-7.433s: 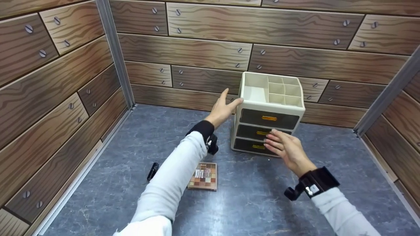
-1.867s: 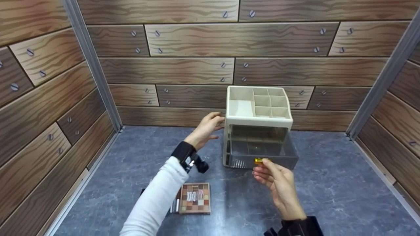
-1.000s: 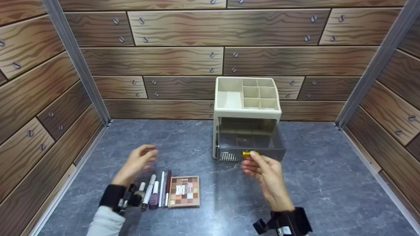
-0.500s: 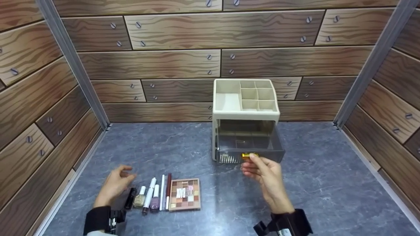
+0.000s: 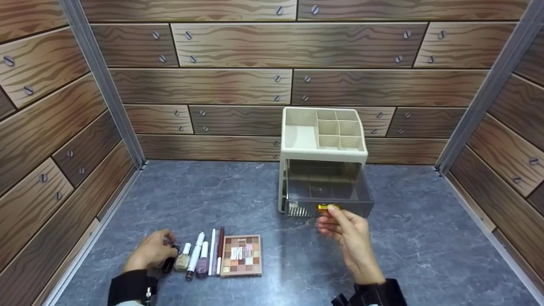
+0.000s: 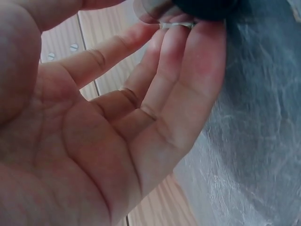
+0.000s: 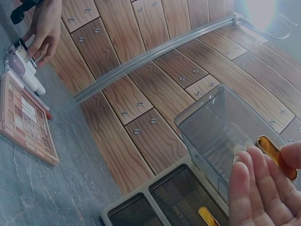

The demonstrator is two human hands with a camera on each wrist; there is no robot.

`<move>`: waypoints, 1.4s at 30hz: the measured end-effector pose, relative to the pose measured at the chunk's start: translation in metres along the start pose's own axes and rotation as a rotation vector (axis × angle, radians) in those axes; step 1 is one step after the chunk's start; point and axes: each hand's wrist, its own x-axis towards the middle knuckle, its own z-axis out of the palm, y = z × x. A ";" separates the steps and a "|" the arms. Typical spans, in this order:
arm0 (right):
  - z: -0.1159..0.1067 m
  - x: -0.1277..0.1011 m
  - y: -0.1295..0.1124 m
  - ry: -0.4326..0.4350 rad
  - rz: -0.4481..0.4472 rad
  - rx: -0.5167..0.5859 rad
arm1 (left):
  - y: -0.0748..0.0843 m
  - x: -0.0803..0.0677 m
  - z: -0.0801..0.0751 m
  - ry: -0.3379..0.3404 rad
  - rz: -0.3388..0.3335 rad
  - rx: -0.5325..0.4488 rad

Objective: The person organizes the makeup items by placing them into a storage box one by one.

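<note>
My left hand [image 5: 148,251] is at the left end of a row of makeup, its fingertips pinching a small black tube [image 5: 168,262] that lies on the floor. In the left wrist view the curled fingers [image 6: 174,94] reach the dark rounded tube [image 6: 207,8] at the top edge. My right hand [image 5: 350,238] pinches the amber handle [image 5: 324,207] of a smoky clear drawer [image 5: 327,193]. That top drawer is pulled out of a cream organizer [image 5: 323,151]. In the right wrist view the thumb and fingers hold the amber handle [image 7: 277,155].
Right of the black tube lie a greenish-gold nail polish [image 5: 182,261], a white tube with a dark end [image 5: 195,257], a purple nail polish [image 5: 202,263], slim pencils [image 5: 213,253] and an eyeshadow palette [image 5: 242,256]. Wood-patterned walls [image 5: 229,85] surround the grey marbled floor [image 5: 204,195].
The right hand took the top drawer's handle and pulled the drawer out. The left hand left the organizer's side, moved down-left to the makeup row, and took hold of the black tube.
</note>
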 end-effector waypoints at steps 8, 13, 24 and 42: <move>0.000 -0.001 0.000 -0.010 0.004 -0.006 | -0.003 -0.002 0.000 0.005 -0.013 -0.069; 0.000 -0.001 -0.002 -0.009 0.009 -0.008 | -0.006 -0.002 -0.004 0.031 -0.001 -0.069; 0.002 -0.003 -0.002 0.019 0.013 -0.003 | -0.002 0.000 -0.011 0.145 0.026 -0.255; 0.015 -0.009 0.004 0.019 0.005 0.014 | 0.039 -0.004 -0.005 0.188 0.092 -0.706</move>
